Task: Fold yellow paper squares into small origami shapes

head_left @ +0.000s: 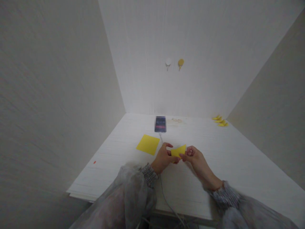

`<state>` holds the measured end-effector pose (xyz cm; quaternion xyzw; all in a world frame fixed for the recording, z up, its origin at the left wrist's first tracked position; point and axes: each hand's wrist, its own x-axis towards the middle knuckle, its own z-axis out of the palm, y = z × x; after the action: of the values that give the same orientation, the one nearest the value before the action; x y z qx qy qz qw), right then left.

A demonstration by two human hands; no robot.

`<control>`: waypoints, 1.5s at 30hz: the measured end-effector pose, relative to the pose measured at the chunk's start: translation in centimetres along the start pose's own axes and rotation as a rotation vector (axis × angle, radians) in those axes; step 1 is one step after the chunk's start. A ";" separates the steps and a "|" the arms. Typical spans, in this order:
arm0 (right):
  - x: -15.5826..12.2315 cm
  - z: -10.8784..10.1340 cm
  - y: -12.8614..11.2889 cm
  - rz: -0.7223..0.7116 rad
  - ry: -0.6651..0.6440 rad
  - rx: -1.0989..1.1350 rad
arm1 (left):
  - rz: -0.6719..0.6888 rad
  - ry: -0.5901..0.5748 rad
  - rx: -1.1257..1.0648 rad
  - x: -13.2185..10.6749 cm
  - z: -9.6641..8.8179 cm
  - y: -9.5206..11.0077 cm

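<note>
Both my hands hold one folded piece of yellow paper [178, 151] just above the white table. My left hand [164, 158] grips its left end, with the thumb along the lower edge. At the right end, the thumb and fingers of my right hand [194, 158] pinch the paper. A flat yellow paper sheet [148, 144] lies on the table to the left of my left hand. Several small folded yellow paper pieces [220, 121] sit in a row at the back right corner.
A phone-like device [160, 124] with a blurred screen stands near the back wall. Its white cable [164, 194] runs under my left wrist to the front edge. A small red bit [94, 162] lies at the left. White [168, 63] and yellow [181, 62] hooks are on the back wall.
</note>
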<state>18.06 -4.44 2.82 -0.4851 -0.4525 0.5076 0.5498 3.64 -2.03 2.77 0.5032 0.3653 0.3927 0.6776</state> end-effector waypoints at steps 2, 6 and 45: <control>0.0 -0.2 -0.2 -0.002 -0.001 0.004 | 0.000 -0.025 -0.013 0.1 0.0 -0.1; 0.0 -0.4 -0.6 0.013 0.009 0.007 | -0.038 -0.075 -0.063 0.2 -0.3 -0.3; 0.8 -1.0 -0.7 0.121 0.045 0.003 | -0.064 -0.118 0.082 0.3 -0.7 -0.3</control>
<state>19.23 -3.73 3.38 -0.5220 -0.4092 0.5297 0.5287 3.18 -1.58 2.29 0.5408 0.3564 0.3253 0.6890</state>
